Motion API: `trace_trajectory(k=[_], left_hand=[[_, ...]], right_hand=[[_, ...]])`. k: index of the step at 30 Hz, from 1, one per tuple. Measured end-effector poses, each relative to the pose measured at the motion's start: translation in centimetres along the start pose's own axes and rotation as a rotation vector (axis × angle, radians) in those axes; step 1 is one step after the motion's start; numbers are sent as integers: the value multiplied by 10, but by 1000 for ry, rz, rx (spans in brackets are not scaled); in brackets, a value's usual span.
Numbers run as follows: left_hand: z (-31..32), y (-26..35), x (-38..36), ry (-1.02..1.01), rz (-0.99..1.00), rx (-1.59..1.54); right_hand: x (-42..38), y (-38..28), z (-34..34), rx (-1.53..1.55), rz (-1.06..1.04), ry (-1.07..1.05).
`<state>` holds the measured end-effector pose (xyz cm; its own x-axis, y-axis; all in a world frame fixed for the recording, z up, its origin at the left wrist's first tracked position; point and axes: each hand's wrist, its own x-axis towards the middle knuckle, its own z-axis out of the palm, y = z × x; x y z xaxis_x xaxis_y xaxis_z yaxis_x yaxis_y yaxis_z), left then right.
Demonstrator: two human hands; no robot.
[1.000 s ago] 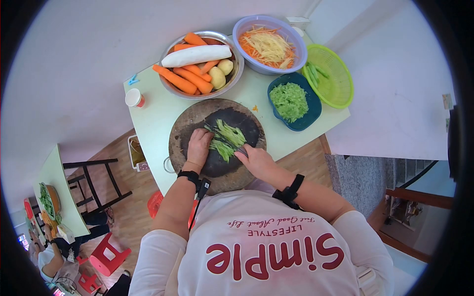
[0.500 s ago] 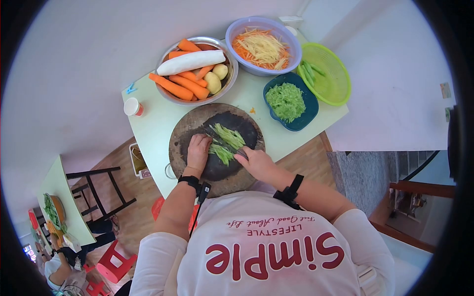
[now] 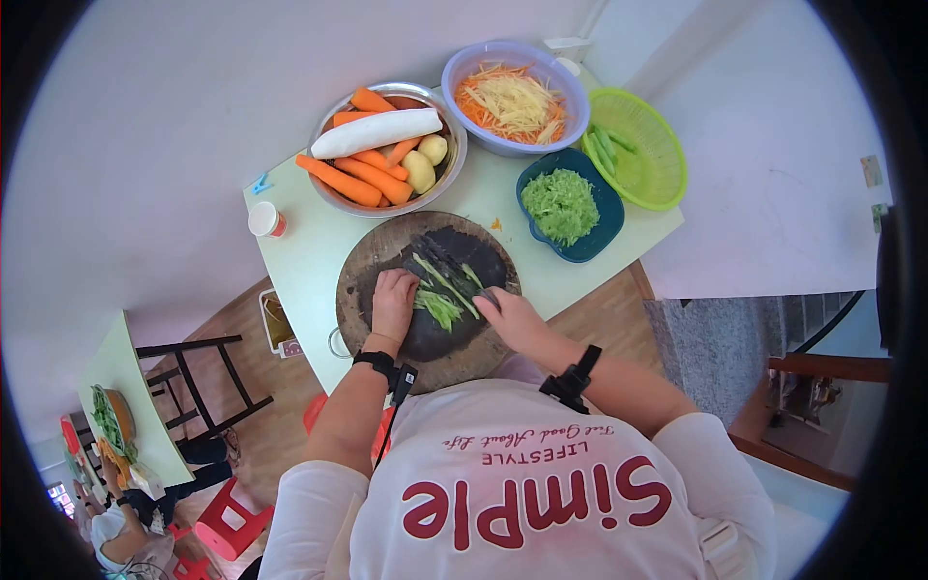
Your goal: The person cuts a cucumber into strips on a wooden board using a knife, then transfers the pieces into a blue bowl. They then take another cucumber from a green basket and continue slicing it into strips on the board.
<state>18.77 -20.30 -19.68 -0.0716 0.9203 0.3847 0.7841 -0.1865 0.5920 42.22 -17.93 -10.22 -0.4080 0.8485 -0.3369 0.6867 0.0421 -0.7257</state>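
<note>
A round wooden chopping board lies at the table's near edge, its middle dark and wet. On it, pale green strips form a small pile beside my left hand, whose fingers are bent together at the pile's left end. My right hand is closed round the handle of a knife; its dark blade is hard to tell from the wet board. Long green slivers lie along the blade, between the hands.
Behind the board stand a steel bowl of carrots, potatoes and a white root, a purple basin, a green basket and a teal container of green shreds. A paper cup is left. Another person works at lower left.
The upper group of green strips beyond the knife has gone from its place, leaving a few slivers. My right hand has shifted slightly right, and the view has moved a little.
</note>
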Motion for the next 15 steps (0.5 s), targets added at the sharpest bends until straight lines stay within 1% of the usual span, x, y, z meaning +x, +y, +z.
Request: trace_trajectory(k=[2, 4, 6, 7, 9, 11, 12, 13, 15], left_hand=[[-5, 11, 9, -12, -35, -34], [-7, 18, 23, -27, -65, -72], [-4, 21, 39, -110, 73, 11], [-4, 22, 45, -110, 76, 9], [-3, 24, 53, -236, 122, 183], [0, 18, 52, -267, 116, 165], [1, 16, 52, -298, 108, 150], [2, 15, 51, -301, 111, 150], [3, 14, 47, -243, 60, 46]], right_hand=[[-13, -9, -18, 61, -13, 77], [-20, -10, -29, 83, 23, 68], [-23, -5, -34, 104, 56, 66], [-24, 0, -33, 108, 47, 74], [-28, 3, -33, 112, 40, 86], [-31, 4, -34, 90, 116, 27], [-32, 2, -36, 91, 118, 30], [-33, -2, -39, 70, 112, 24], [-32, -4, -39, 53, 107, 18]])
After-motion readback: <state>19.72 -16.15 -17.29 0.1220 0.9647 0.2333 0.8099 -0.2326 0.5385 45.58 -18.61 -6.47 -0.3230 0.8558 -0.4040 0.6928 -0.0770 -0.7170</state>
